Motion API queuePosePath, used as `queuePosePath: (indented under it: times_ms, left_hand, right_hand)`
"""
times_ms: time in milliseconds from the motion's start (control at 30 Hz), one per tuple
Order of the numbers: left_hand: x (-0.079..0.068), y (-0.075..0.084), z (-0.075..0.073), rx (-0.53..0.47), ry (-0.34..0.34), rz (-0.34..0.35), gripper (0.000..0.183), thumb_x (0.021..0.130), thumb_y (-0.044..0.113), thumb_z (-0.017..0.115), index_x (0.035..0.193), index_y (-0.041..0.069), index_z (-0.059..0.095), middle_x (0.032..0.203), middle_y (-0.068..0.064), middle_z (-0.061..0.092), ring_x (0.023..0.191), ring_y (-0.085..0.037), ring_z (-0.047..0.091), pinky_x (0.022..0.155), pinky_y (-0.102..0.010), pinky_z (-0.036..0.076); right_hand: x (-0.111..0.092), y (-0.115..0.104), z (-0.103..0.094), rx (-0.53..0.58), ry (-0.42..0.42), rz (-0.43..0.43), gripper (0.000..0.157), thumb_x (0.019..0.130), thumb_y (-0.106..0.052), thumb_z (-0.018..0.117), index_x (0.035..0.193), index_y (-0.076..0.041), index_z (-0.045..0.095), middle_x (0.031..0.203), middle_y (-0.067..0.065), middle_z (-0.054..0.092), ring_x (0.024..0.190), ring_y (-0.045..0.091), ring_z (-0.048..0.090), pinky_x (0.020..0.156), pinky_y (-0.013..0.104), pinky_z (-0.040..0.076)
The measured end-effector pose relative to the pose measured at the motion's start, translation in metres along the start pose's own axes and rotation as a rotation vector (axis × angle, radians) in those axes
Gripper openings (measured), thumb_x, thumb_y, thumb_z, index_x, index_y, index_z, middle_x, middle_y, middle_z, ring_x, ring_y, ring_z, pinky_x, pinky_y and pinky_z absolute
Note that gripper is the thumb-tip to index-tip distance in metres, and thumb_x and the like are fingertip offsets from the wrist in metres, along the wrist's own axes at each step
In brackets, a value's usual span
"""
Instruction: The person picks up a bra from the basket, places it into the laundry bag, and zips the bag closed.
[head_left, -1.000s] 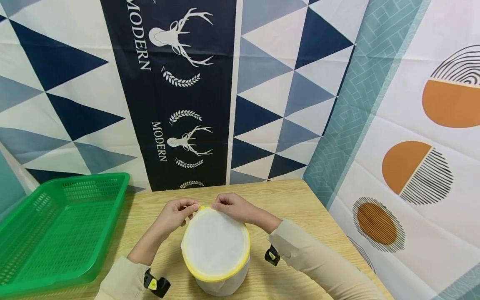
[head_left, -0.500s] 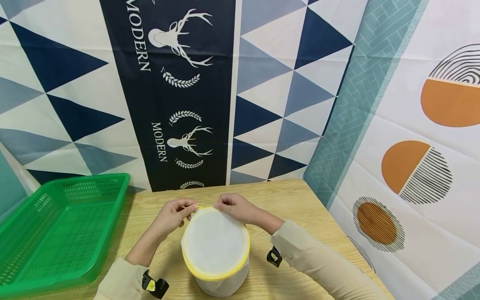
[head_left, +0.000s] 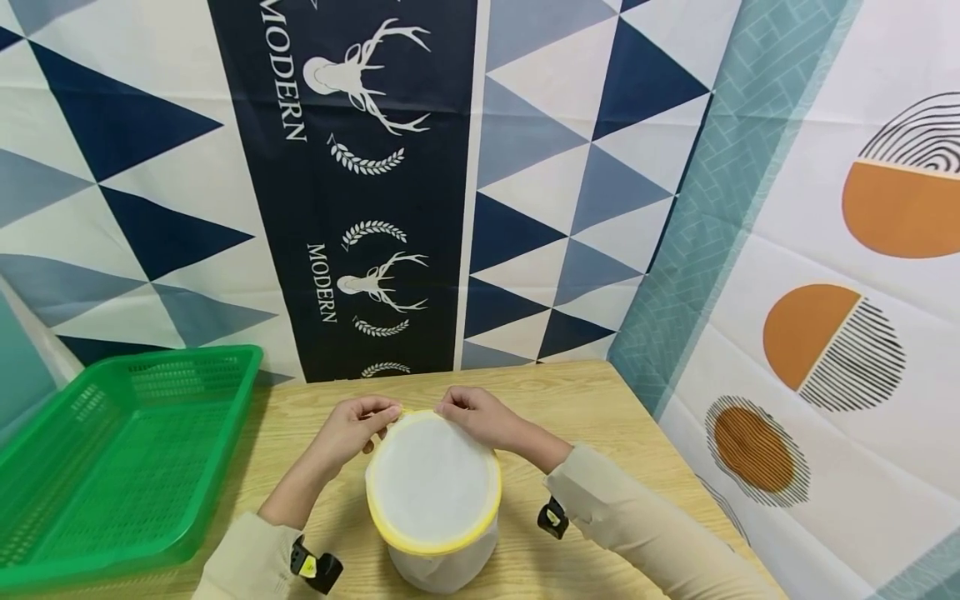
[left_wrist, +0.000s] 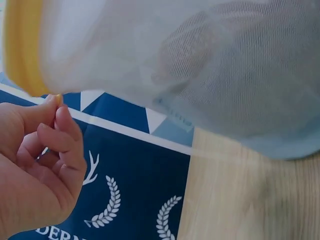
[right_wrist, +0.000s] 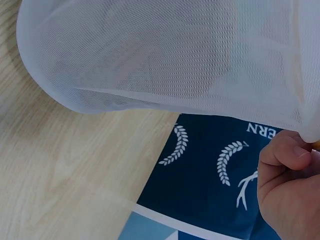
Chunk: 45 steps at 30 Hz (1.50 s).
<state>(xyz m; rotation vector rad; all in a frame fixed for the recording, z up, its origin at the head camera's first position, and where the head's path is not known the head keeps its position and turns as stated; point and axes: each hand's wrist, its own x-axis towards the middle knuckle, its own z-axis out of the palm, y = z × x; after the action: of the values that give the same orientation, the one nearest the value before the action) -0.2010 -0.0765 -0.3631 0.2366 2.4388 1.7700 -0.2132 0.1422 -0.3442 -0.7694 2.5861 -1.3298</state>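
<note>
A white mesh laundry bag (head_left: 435, 483) with a yellow zippered rim (head_left: 382, 533) stands upright on the table, its round white top facing up. At the far side of that rim, my left hand (head_left: 352, 433) pinches a small yellow piece, likely the zipper pull, between thumb and index finger. In the left wrist view the left hand (left_wrist: 45, 160) has its other fingers curled below the yellow band. My right hand (head_left: 480, 417) pinches the rim just to the right. Through the mesh (right_wrist: 150, 60) in the right wrist view, darker shapes show faintly.
A green plastic basket (head_left: 112, 467) with perforated walls stands on the left of the wooden table (head_left: 570, 408). Behind the table hangs a patterned cloth (head_left: 375, 200) with deer heads and triangles. A second printed cloth (head_left: 795, 200) borders the right side.
My right hand has shifted slightly to the right along the rim, so the gap between the two hands is a little wider. The bag has stayed nearly in place.
</note>
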Motion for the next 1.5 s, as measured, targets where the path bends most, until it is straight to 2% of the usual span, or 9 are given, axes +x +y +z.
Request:
queuePosePath:
  times_ms: [233, 333, 467, 567, 667, 867, 1100, 1333, 1500]
  left_hand:
    - [-0.007, 0.001, -0.008, -0.025, -0.061, -0.051, 0.045, 0.085, 0.043, 0.052, 0.117, 0.011, 0.053, 0.089, -0.005, 0.055, 0.066, -0.016, 0.051, 0.047, -0.023, 0.037]
    - [-0.013, -0.001, -0.014, -0.003, -0.111, -0.098, 0.052, 0.083, 0.052, 0.048, 0.107, 0.007, 0.056, 0.082, -0.004, 0.054, 0.063, -0.015, 0.052, 0.046, -0.023, 0.036]
    - [-0.022, -0.008, -0.024, 0.06, -0.264, -0.134, 0.057, 0.085, 0.057, 0.04, 0.084, 0.003, 0.058, 0.067, -0.001, 0.054, 0.056, -0.013, 0.051, 0.043, -0.021, 0.033]
    - [-0.026, -0.012, -0.029, 0.098, -0.379, -0.101, 0.055, 0.087, 0.052, 0.04, 0.073, 0.001, 0.057, 0.062, -0.001, 0.057, 0.052, -0.01, 0.049, 0.042, -0.02, 0.031]
    - [-0.026, -0.011, -0.032, 0.117, -0.428, -0.038, 0.052, 0.089, 0.046, 0.043, 0.073, -0.002, 0.058, 0.06, 0.0, 0.058, 0.051, -0.009, 0.048, 0.042, -0.02, 0.032]
    - [-0.025, 0.001, -0.034, 0.139, -0.367, 0.02, 0.047, 0.089, 0.043, 0.044, 0.072, 0.002, 0.056, 0.058, -0.001, 0.052, 0.052, -0.012, 0.046, 0.043, -0.021, 0.035]
    - [-0.023, 0.009, -0.034, 0.164, -0.286, 0.033, 0.046, 0.088, 0.046, 0.044, 0.072, 0.005, 0.056, 0.06, -0.001, 0.051, 0.054, -0.013, 0.047, 0.043, -0.023, 0.036]
    - [-0.017, 0.009, -0.034, 0.153, -0.147, 0.012, 0.048, 0.085, 0.052, 0.045, 0.077, 0.007, 0.059, 0.06, -0.002, 0.051, 0.059, -0.017, 0.048, 0.046, -0.024, 0.038]
    - [-0.015, 0.003, -0.035, 0.12, -0.161, 0.027, 0.048, 0.089, 0.049, 0.04, 0.073, 0.006, 0.054, 0.061, -0.001, 0.051, 0.056, -0.013, 0.048, 0.045, -0.023, 0.037]
  right_hand:
    - [-0.002, 0.008, -0.002, 0.034, 0.049, 0.029, 0.025, 0.09, -0.03, 0.048, 0.082, -0.01, 0.059, 0.075, 0.002, 0.055, 0.058, 0.011, 0.049, 0.052, 0.026, 0.045]
    - [0.0, 0.014, -0.001, 0.042, 0.062, 0.037, 0.026, 0.09, -0.032, 0.048, 0.082, -0.01, 0.058, 0.077, 0.002, 0.055, 0.058, 0.011, 0.049, 0.051, 0.026, 0.045]
    - [0.0, 0.013, -0.001, 0.051, 0.092, 0.054, 0.027, 0.091, -0.031, 0.047, 0.08, -0.009, 0.057, 0.071, 0.002, 0.051, 0.053, 0.01, 0.046, 0.048, 0.025, 0.043]
    - [0.001, 0.012, -0.002, 0.055, 0.128, 0.07, 0.026, 0.091, -0.03, 0.046, 0.081, -0.009, 0.057, 0.069, 0.001, 0.049, 0.052, 0.01, 0.045, 0.046, 0.024, 0.042]
    - [0.001, 0.012, -0.003, 0.065, 0.149, 0.101, 0.025, 0.091, -0.03, 0.046, 0.082, -0.009, 0.057, 0.069, 0.002, 0.05, 0.051, 0.01, 0.045, 0.045, 0.024, 0.042]
    - [0.004, 0.008, -0.007, 0.111, 0.14, 0.149, 0.027, 0.092, -0.029, 0.045, 0.083, -0.007, 0.057, 0.077, 0.006, 0.056, 0.048, 0.011, 0.048, 0.043, 0.025, 0.044]
    - [0.007, 0.001, -0.011, 0.141, 0.14, 0.219, 0.029, 0.092, -0.03, 0.045, 0.087, -0.006, 0.059, 0.07, 0.006, 0.055, 0.048, 0.013, 0.051, 0.042, 0.025, 0.045]
    - [0.013, 0.001, -0.012, 0.125, 0.196, 0.225, 0.027, 0.091, -0.033, 0.046, 0.088, -0.009, 0.059, 0.071, 0.005, 0.054, 0.05, 0.012, 0.051, 0.041, 0.023, 0.043]
    - [0.015, 0.004, -0.01, 0.105, 0.219, 0.238, 0.028, 0.09, -0.035, 0.046, 0.087, -0.01, 0.058, 0.068, 0.005, 0.052, 0.048, 0.012, 0.048, 0.038, 0.022, 0.04]
